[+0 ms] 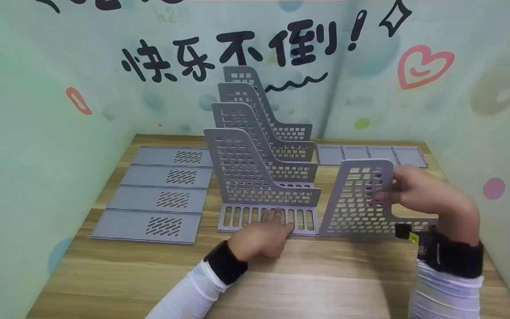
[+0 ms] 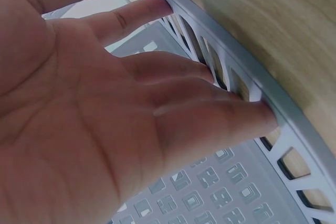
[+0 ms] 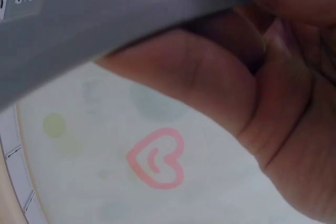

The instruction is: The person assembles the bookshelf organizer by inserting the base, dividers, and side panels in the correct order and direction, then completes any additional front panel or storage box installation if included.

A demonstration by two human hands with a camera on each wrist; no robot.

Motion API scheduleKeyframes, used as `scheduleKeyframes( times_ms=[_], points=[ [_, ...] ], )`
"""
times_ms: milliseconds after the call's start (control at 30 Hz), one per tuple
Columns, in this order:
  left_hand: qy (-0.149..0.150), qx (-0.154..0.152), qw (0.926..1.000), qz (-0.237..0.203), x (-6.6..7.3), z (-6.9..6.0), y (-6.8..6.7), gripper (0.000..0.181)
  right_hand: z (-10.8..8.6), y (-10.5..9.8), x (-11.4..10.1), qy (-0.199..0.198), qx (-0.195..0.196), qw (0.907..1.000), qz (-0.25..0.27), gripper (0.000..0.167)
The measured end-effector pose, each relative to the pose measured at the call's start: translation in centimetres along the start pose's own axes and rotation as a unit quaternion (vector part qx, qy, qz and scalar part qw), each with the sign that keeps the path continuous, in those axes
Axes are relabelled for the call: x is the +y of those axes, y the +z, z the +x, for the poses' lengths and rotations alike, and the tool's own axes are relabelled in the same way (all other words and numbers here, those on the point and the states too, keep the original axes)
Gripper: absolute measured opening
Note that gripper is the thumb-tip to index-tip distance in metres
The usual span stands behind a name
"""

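Note:
Several grey perforated side panels (image 1: 246, 168) stand upright in a row, one behind another, over a flat slotted base (image 1: 301, 220). The left hand (image 1: 261, 235) rests on that base with its fingers extended; the left wrist view shows fingertips (image 2: 265, 114) touching the slotted strip (image 2: 294, 124). To the right, the right hand (image 1: 427, 190) pinches the tall edge of a separate perforated panel (image 1: 361, 199), held upright beside the base's right end. In the right wrist view the thumb and fingers (image 3: 184, 77) grip the grey panel (image 3: 131, 19); part of the grip is hidden behind it.
Flat grey panels (image 1: 126, 223) with slanted slots lie in a column on the left of the wooden table (image 1: 317, 279). Smaller grey plates (image 1: 407, 156) lie in a row at the back right. A printed curtain (image 1: 458, 115) stands behind and on both sides.

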State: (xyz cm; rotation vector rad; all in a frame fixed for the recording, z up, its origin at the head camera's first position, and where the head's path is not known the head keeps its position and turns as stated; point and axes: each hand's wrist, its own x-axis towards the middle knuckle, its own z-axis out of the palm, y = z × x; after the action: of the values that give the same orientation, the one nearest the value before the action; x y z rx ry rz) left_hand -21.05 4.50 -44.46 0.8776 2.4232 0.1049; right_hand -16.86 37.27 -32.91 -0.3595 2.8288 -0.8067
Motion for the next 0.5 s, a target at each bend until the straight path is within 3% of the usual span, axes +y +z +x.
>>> scheduleKeyframes(
  times_ms=[233, 500],
  points=[
    [0.003, -0.001, 1.0, -0.009, 0.08, -0.24, -0.36, 0.064, -0.14, -0.38, 0.63, 0.007, -0.001, 0.9992, 0.04, 0.027],
    [-0.005, -0.001, 0.9999, -0.011, 0.04, -0.18, -0.13, 0.064, 0.26, -0.06, 0.25, 0.006, 0.002, 0.9992, 0.04, 0.03]
  ],
)
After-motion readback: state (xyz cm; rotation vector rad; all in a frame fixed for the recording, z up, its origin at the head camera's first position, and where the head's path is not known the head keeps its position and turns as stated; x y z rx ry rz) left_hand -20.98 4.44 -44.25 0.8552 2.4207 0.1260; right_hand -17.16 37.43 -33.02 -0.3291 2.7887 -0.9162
